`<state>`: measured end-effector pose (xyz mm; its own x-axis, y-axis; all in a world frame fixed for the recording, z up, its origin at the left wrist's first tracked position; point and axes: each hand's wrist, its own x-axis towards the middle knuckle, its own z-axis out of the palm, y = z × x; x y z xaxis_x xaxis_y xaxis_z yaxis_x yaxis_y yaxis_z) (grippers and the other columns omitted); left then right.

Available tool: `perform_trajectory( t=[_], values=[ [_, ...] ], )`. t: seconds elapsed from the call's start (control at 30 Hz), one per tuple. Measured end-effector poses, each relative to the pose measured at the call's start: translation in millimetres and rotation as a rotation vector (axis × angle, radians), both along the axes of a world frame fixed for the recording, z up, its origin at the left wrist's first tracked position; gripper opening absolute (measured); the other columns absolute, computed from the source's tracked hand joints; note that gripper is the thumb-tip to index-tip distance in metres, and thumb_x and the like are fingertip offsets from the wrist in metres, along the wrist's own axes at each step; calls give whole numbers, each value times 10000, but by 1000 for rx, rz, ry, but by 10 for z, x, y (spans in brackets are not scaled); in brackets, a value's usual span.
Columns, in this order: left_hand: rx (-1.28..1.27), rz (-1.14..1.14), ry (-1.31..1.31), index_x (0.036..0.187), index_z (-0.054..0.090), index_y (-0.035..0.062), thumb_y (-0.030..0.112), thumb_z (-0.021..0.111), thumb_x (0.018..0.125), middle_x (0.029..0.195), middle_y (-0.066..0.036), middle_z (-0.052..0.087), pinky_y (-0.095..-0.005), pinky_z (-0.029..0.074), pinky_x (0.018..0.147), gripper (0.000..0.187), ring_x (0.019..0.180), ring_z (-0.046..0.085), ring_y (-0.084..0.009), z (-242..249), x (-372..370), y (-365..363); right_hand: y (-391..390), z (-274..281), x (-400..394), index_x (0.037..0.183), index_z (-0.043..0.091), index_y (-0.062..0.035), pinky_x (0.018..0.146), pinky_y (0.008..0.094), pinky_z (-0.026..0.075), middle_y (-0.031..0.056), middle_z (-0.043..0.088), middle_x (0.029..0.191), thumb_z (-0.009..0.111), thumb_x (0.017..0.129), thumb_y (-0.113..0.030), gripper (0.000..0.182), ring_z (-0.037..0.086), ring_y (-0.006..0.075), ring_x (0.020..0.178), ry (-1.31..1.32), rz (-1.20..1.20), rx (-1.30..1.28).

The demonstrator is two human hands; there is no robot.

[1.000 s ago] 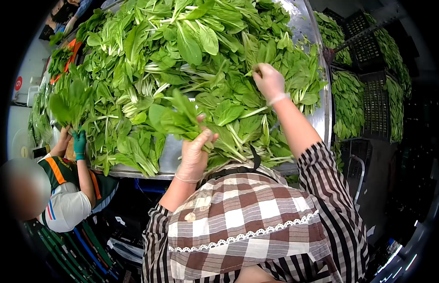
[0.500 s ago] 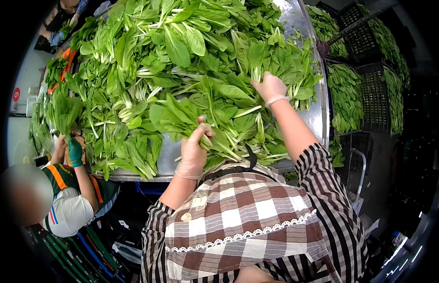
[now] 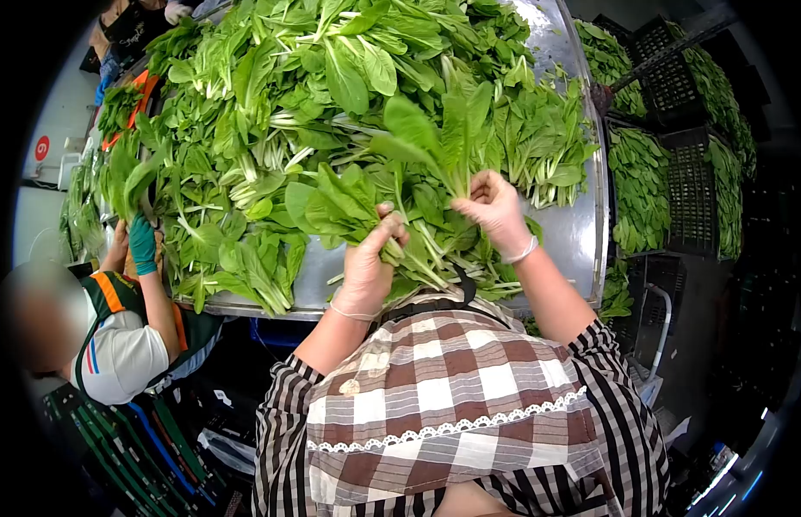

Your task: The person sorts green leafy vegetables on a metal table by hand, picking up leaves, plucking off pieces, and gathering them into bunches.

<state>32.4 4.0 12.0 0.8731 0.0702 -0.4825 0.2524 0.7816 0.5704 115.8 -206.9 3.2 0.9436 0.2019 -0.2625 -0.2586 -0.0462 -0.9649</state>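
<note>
A large heap of leafy greens (image 3: 271,95) with pale stems covers the metal table (image 3: 310,271) before me. My left hand (image 3: 370,258), in a thin clear glove, is closed around the stems of a bunch of greens (image 3: 332,202), leaves pointing away to the upper left. To its right, my right hand (image 3: 499,215), also gloved, pinches the stem ends of a few greens (image 3: 452,142) held upright above the heap. Their leaves are slightly blurred. Loose greens (image 3: 418,258) lie between my hands, close to the table's near edge.
At the left, a co-worker (image 3: 125,336) with a green glove (image 3: 142,244) holds greens (image 3: 129,177). Black crates (image 3: 689,181) full of greens stand beyond the table's right edge, near a metal handle (image 3: 663,336). Another person's arm shows at the upper left.
My right hand has drawn back toward me from the right part of the heap, lifting a few greens. My left hand keeps its bunch. The view has shifted slightly.
</note>
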Motion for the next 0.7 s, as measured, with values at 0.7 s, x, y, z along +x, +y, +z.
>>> perform_trajectory(
  t=[0.7],
  values=[
    [-101, 34, 87, 1192, 580, 23, 104, 679, 866, 1115, -91, 650, -384, 480, 949, 350, 1050, 611, -233, -347, -205, 140, 565, 46, -627, 924, 596, -21, 617, 291, 519, 82, 650, 848, 738, 836, -128, 198, 625, 181, 660, -336, 210, -46]
  ],
)
